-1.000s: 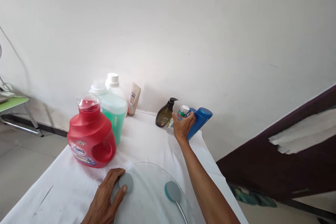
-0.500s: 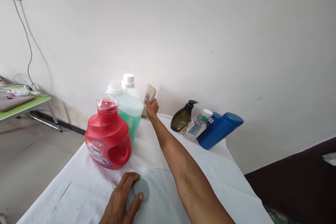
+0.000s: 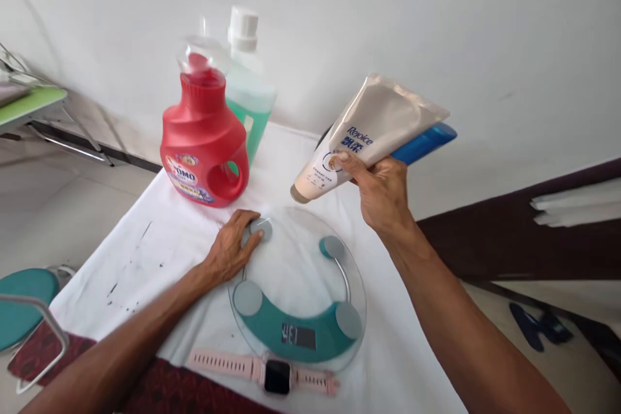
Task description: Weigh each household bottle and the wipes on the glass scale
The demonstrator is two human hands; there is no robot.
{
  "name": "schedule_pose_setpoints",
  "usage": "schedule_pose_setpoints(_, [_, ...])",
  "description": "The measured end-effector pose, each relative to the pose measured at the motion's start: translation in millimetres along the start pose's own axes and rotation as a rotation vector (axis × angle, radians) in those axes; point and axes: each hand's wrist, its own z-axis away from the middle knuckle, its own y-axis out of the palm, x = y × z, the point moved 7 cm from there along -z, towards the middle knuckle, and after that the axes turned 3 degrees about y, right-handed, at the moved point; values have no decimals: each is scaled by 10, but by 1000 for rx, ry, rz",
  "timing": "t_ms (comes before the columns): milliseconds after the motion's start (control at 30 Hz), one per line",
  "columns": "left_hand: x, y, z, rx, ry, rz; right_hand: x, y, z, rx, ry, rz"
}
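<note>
While right hand [image 3: 383, 197] closes around one beige tube [image 3: 371, 126], raised above white cloth [image 3: 130, 259], left hand [image 3: 230, 251] (loosely open) touches one glass scale [image 3: 298, 272]; one red jug [image 3: 201, 132], one pink watch [image 3: 277, 376]; pale wall [image 3: 339, 13] behind.

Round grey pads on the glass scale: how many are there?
4: far-left pad, partly covered by the left hand; far-right pad; near-left pad; near-right pad.
</note>
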Motion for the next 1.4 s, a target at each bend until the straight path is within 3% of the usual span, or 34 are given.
schedule_pose_setpoints(133, [-2, -16, -12, 12, 30, -62, 214, -187, 796, 46, 48, 73])
schedule_pose_setpoints(300, [-7, -19, -18, 13, 62, -108, 102, -202, 1259, 7, 101, 151])
schedule_pose_setpoints(433, [1, -12, -20, 11, 65, -102, 34, -193, 1350, -39, 59, 133])
schedule_pose_setpoints(600, [-13, -7, -26, 16, 62, -116, -116, -132, 1389, 103, 91, -32])
schedule_pose_setpoints(667, [-16, -4, -29, 17, 58, -115, -204, -212, 1434, 110, 57, -115])
schedule_pose_setpoints(767, [-16, -5, -31, 13, 53, -110, -452, -541, 1555, -90, 30, -84])
schedule_pose_setpoints(867, [-7, -2, -30, 20, 44, -112, -825, -890, 1725, -339, 118, 62])
schedule_pose_setpoints(1033, [-2, -6, -30, 8, 40, -103, -1344, -1041, 1805, -439, 307, -71])
schedule_pose_setpoints(1400, [0, -4, -33, -2, 49, -127, -1323, -1019, 1741, -416, 255, 4])
